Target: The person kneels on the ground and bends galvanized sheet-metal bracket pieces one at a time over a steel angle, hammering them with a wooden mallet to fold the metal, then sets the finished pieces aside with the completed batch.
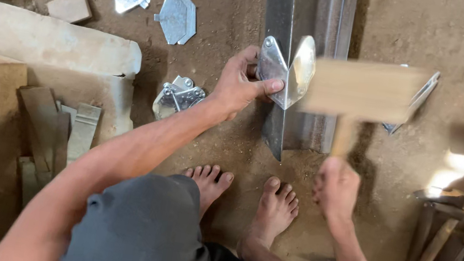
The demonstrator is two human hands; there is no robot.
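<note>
At the frame's upper centre, the left hand [238, 85] pinches a folded metal plate [285, 70] against the steel rail [306, 12]. The right hand [336, 187], lower right, grips a blurred wooden mallet [362, 92] beside the plate.

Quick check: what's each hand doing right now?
Left hand: gripping the folded shiny sheet-metal piece on the steel angle bar.
Right hand: closed around the blurred wooden mallet.
</note>
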